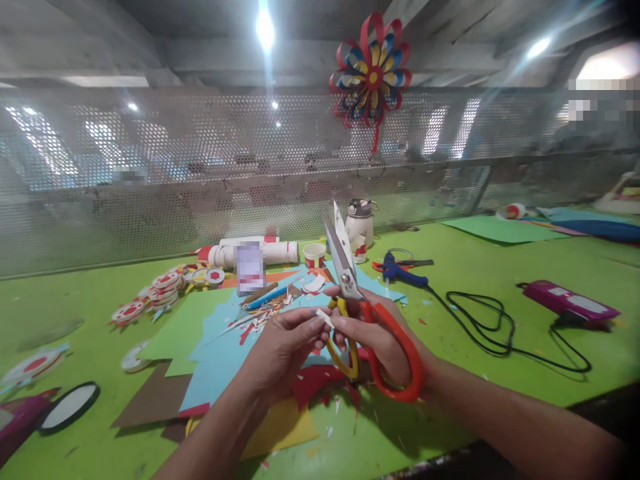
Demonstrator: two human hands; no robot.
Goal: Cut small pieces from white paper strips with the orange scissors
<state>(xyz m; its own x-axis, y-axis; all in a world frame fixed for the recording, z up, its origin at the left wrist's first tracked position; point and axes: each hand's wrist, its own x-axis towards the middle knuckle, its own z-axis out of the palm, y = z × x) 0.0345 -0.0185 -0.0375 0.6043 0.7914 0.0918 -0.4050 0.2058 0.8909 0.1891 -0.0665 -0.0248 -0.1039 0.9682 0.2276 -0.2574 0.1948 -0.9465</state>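
Between the fingertips of both my hands is a small white paper piece (326, 318). My left hand (283, 343) pinches it with thumb and forefinger. My right hand (383, 340) is closed around scissors (345, 270) with a red and a yellow handle, and its thumb and finger also touch the paper. The scissor blades point up and stand slightly apart. Beneath my hands lie light blue paper sheets (213, 347) strewn with coloured scraps (273, 310). Red paper (317, 383) and yellow paper (280, 430) lie nearer me.
Decorated paper discs (167, 287), white tubes (275, 253), a paper cup (315, 255) and a bottle (361, 223) stand behind. At right are a blue glue gun (400, 272) and a purple corded box (570, 300). A paper flower (374, 77) rises beyond the perforated screen (200, 167).
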